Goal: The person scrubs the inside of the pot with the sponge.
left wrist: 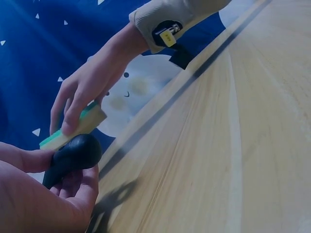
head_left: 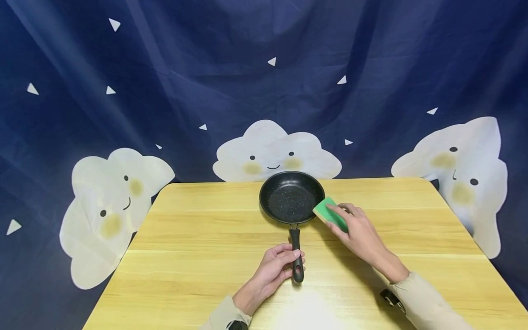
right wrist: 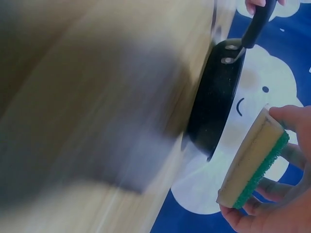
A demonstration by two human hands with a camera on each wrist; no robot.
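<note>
Wooden table [head_left: 198, 229], lower frame: handle [head_left: 294, 238] gripped by left hand [head_left: 275, 270], sponge [head_left: 330, 215] pinched by right hand [head_left: 360, 233]; black pan [head_left: 291, 199] could be twisted by off-centre sponge pressure.

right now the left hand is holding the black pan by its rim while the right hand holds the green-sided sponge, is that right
Not quite: the left hand holds the black pan by its handle, not its rim, as the head view shows. The right hand does hold the green-sided sponge.
</note>
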